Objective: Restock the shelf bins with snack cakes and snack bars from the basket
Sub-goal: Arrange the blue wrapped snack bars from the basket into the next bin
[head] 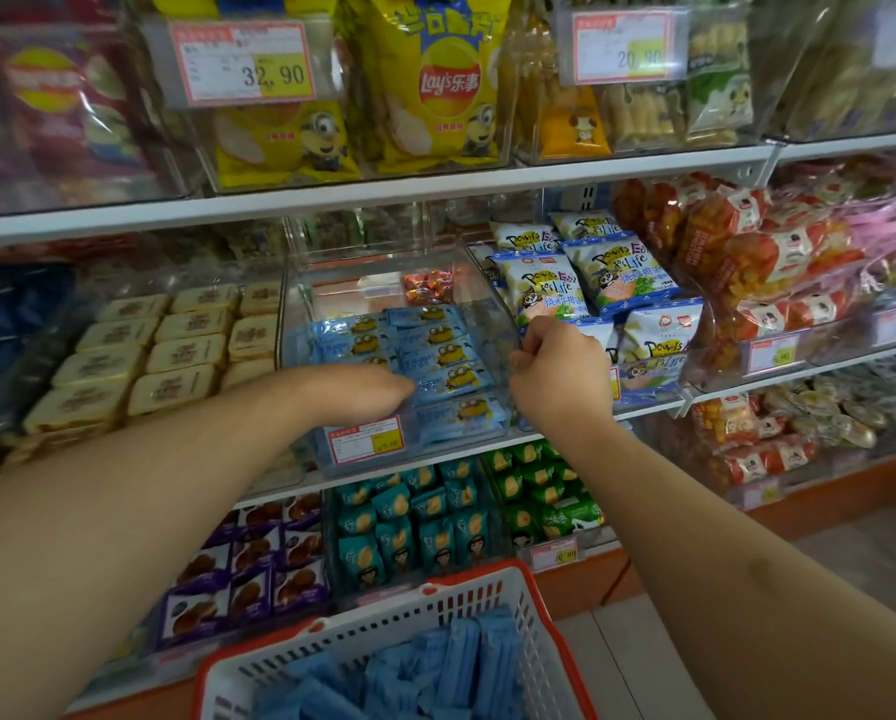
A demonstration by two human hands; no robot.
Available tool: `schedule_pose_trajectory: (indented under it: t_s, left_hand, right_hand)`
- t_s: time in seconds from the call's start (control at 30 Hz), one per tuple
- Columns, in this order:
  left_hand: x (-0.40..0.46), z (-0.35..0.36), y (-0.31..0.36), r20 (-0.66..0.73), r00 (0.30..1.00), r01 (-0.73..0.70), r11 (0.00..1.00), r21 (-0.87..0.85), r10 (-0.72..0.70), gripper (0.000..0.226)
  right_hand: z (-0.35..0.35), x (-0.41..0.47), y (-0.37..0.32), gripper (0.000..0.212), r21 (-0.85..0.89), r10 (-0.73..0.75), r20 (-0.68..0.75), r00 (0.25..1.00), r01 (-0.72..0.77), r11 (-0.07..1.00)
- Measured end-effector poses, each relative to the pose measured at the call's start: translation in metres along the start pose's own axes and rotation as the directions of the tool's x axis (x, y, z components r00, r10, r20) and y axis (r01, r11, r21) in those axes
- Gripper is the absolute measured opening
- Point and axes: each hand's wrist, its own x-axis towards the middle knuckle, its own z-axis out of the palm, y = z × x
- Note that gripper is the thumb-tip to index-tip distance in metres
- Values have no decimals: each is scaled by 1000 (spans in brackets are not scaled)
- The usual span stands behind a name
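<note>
A clear plastic shelf bin (300, 304) on the middle shelf holds rows of blue snack packs (435, 356) with yellow cartoon figures. My left hand (363, 389) reaches into the bin from the left, its fingertips touching the blue packs; the fingers are mostly hidden behind the bin wall. My right hand (557, 368) has its fingers curled over the bin's right wall. Below, a white basket (487, 595) with a red rim holds several more blue snack packs (435, 667).
Beige cake packs (176, 350) fill the bin to the left, white-and-blue bags (591, 283) the bin to the right. Teal and green packs (435, 522) and purple packs (248, 579) sit on the lower shelf. Chip bags (435, 80) stand above.
</note>
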Motion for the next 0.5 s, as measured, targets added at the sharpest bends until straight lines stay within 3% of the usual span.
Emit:
schedule_pose_trajectory:
  t_s: [0.13, 0.23, 0.4, 0.43, 0.5]
  left_hand:
    - [-24, 5, -1, -163, 985, 25, 981, -191, -57, 38]
    - [-53, 15, -4, -340, 941, -106, 950, -294, 0, 34]
    - [-122, 58, -19, -693, 720, -301, 919, -254, 44, 13]
    - [-134, 73, -26, -708, 705, -304, 918, -253, 39, 12]
    - [-151, 110, -43, -646, 763, -280, 895, -347, -12, 14]
  right_hand:
    - [-5, -3, -5, 14, -6, 4, 35, 999, -3, 1000]
    - [-14, -7, -11, 10, -8, 12, 97, 995, -12, 1000]
    - [-21, -50, -19, 23, 72, -49, 2, 999, 49, 996]
    - [-17, -66, -19, 26, 71, -79, -11, 997, 79, 994]
    - [0, -101, -17, 28, 80, -108, 52, 993, 103, 991]
